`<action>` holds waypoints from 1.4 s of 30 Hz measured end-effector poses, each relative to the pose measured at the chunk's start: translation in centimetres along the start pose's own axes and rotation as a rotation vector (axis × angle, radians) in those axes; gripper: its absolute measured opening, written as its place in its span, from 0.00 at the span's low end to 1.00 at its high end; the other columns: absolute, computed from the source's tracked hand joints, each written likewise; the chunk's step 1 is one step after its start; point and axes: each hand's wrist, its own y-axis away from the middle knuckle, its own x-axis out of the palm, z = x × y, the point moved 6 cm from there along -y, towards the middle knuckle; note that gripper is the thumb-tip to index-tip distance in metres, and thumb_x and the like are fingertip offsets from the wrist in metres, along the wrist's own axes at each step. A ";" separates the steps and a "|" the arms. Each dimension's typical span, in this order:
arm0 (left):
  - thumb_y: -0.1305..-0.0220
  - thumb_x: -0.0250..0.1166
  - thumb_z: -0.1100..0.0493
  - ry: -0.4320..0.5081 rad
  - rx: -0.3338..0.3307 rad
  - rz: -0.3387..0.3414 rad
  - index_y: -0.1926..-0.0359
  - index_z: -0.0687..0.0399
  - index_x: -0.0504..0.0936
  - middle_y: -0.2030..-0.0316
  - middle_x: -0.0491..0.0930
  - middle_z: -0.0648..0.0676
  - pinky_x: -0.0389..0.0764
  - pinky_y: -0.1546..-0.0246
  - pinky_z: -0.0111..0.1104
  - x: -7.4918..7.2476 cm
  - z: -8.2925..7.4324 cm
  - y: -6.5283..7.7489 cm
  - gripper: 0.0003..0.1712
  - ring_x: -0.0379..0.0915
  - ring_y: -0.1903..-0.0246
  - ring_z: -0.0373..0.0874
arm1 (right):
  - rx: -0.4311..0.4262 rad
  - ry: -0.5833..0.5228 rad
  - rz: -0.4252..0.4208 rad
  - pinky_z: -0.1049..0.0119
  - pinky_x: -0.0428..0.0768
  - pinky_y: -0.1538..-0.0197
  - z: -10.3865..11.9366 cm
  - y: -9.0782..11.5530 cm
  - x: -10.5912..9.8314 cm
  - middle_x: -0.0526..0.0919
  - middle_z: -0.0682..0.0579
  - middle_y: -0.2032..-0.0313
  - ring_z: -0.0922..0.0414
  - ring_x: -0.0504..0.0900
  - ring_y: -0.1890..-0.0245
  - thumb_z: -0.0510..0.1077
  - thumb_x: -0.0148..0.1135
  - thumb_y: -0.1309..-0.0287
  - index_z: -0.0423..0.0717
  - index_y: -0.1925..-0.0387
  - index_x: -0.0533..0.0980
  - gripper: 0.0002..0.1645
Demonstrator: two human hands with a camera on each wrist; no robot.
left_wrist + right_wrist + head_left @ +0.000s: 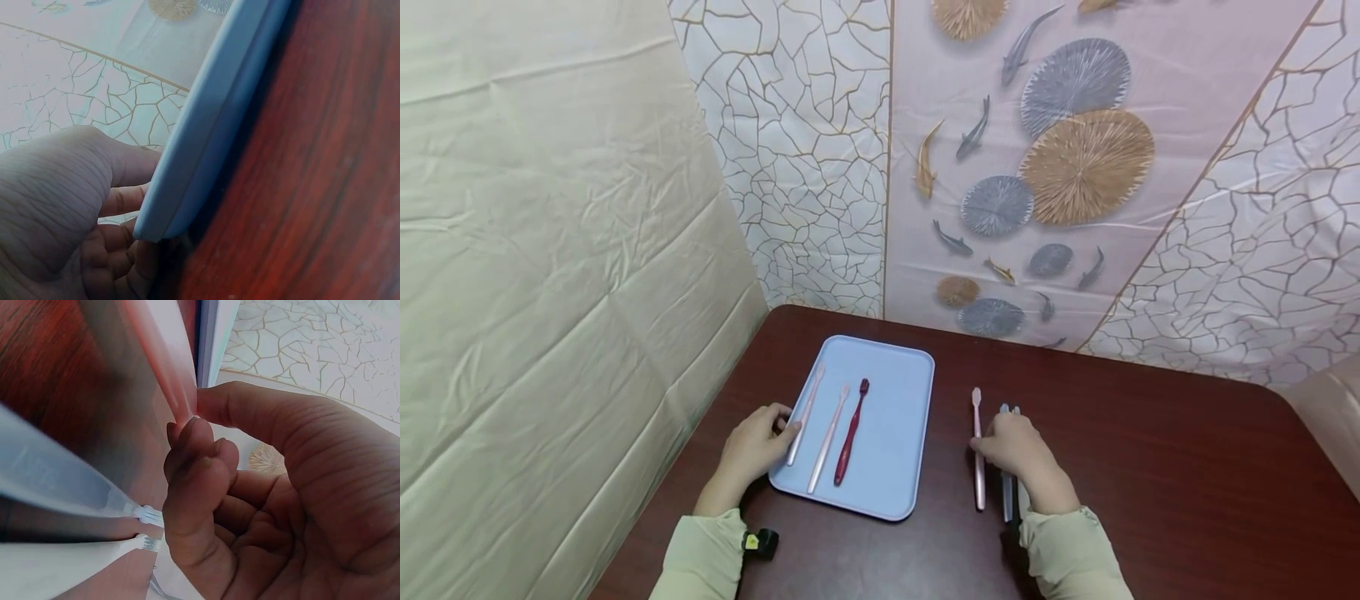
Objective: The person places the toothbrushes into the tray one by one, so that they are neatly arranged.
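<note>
A light blue tray (891, 425) lies on the table, its left edge gripped by my left hand (756, 446), thumb over the rim and fingers beneath. On it are two pink toothbrushes, one by the left rim (806, 417) and another pink toothbrush (829, 437) beside it, then a dark red toothbrush (850, 437). To the right of the tray, my right hand (1018, 450) pinches a third pink toothbrush (980, 492) between thumb and fingertips. Under that hand lie a blue toothbrush (62, 469) and a white toothbrush (62, 569), partly hidden in the head view.
The dark reddish-brown table (1187, 483) extends far to the right. A patterned cloth (820, 150) hangs behind its back edge, and a pale quilted cloth (550, 292) lines the left side. Near my left sleeve is a small black object (767, 544).
</note>
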 end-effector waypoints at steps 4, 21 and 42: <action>0.34 0.67 0.48 0.002 -0.001 0.001 0.50 0.53 0.82 0.67 0.77 0.45 0.73 0.65 0.41 0.1 0.1 0.0 0.18 0.72 0.69 0.39 | 0.003 -0.013 0.000 0.63 0.73 0.83 0.1 0.1 0.1 0.74 0.55 0.91 0.58 0.74 0.91 0.45 0.69 0.43 0.44 0.87 0.79 0.20; 0.34 0.66 0.47 0.016 -0.004 -0.001 0.50 0.52 0.82 0.67 0.76 0.45 0.73 0.65 0.40 0.1 -0.1 0.1 0.17 0.72 0.69 0.39 | -0.002 -0.036 0.008 0.64 0.74 0.83 0.1 -0.1 0.0 0.75 0.54 0.89 0.58 0.75 0.91 0.45 0.68 0.42 0.44 0.86 0.80 0.19; 0.33 0.66 0.48 0.011 0.001 0.006 0.49 0.53 0.82 0.65 0.77 0.46 0.74 0.65 0.41 -0.2 -0.2 0.1 0.18 0.73 0.68 0.40 | -0.068 -0.183 0.073 0.64 0.77 0.81 7.5 -1.8 2.7 0.73 0.53 0.91 0.57 0.76 0.90 0.48 0.68 0.42 0.42 0.86 0.79 0.21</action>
